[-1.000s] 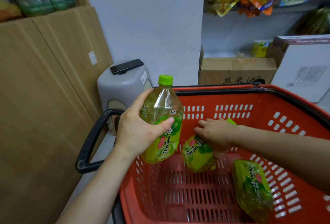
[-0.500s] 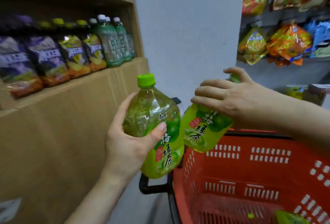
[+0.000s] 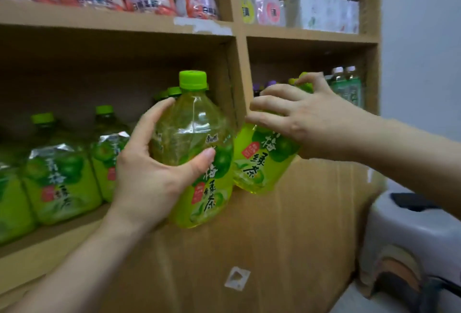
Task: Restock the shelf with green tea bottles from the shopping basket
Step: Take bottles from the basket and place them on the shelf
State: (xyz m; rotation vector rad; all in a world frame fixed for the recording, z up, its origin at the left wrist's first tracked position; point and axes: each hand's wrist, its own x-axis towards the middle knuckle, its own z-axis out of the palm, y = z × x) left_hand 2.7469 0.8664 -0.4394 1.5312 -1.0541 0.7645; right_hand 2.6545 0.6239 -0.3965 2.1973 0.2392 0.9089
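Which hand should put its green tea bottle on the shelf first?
Probably the left hand. Its bottle is upright right in front of the shelf bay where matching green tea bottles stand. The right hand holds its bottle tilted, past the divider.

Two green tea bottles, green caps, in front of shelf (image 3: pixel 74 235): one bottle (image 3: pixel 197 153) upright, second bottle (image 3: pixel 262 163) tilted, touching beside it. More stocked bottles (image 3: pixel 59 175) standing on shelf at left.
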